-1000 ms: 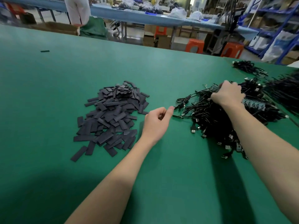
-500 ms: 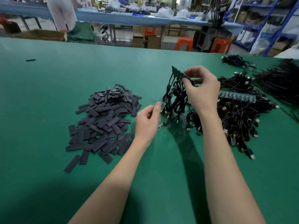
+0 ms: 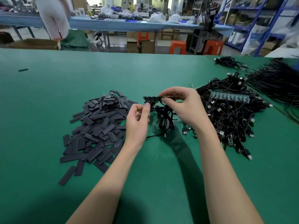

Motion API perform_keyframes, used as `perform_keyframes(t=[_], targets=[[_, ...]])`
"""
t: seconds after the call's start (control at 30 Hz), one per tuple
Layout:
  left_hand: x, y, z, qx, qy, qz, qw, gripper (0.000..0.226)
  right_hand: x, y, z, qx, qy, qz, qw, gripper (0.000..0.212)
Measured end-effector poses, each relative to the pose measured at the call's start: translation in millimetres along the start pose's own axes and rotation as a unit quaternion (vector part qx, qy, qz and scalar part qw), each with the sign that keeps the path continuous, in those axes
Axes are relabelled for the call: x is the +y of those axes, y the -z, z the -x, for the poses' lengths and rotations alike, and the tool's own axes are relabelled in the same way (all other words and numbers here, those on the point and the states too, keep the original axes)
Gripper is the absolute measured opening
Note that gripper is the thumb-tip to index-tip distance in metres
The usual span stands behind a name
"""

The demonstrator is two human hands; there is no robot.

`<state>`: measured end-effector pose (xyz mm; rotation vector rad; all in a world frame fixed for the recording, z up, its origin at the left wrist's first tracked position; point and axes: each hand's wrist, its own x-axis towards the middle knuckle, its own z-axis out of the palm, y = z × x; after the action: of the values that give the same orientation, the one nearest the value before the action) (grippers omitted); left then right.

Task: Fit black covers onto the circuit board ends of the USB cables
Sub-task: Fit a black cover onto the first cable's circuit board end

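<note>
Right hand (image 3: 182,109) pinches circuit-board strip (image 3: 159,99), limp light USB cables (image 3: 165,120) dangling above surface (image 3: 48,81); left hand (image 3: 137,120) pinches strip's left end. Brittle: hold edges. Covers pile (image 3: 97,126) left.

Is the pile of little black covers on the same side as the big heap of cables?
No, the pile of black covers lies on the left of the green table, and the cable heap lies on the right.

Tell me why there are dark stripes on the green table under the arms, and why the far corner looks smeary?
Head view: those stripes are the arms' shadows on the green table, so light comes from above and ahead. Same view: the cable pile and shelves at the right edge look blurred and stretched.
</note>
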<state>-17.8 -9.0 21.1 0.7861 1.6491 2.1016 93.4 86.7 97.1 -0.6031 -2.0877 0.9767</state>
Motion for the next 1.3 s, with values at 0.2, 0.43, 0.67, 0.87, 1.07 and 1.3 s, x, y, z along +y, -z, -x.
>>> perform_keyframes(t=[0.2,0.43,0.67,0.87,1.07,1.3], targets=[[8,4,-9,0.014,0.061,0.041,0.997,0.015,-40,33,-3,0.12,0.078,-0.088,0.986,0.017],[29,7,-6,-0.159,0.106,0.127,0.973,0.064,-44,36,-1,0.025,-0.018,-0.222,0.975,0.022],[43,11,-7,-0.199,0.197,0.156,0.947,0.052,3,-11,-3,0.004,-0.238,-0.305,0.922,0.021],[43,32,-19,-0.139,0.201,0.112,0.963,0.028,14,-14,0,-0.054,-0.261,-0.351,0.898,0.039],[45,36,-26,-0.152,0.185,0.109,0.965,0.034,11,-24,1,-0.119,-0.255,-0.346,0.895,0.032],[40,40,-26,-0.183,0.197,0.138,0.953,0.033,14,-33,3,-0.137,-0.267,-0.404,0.864,0.016]])
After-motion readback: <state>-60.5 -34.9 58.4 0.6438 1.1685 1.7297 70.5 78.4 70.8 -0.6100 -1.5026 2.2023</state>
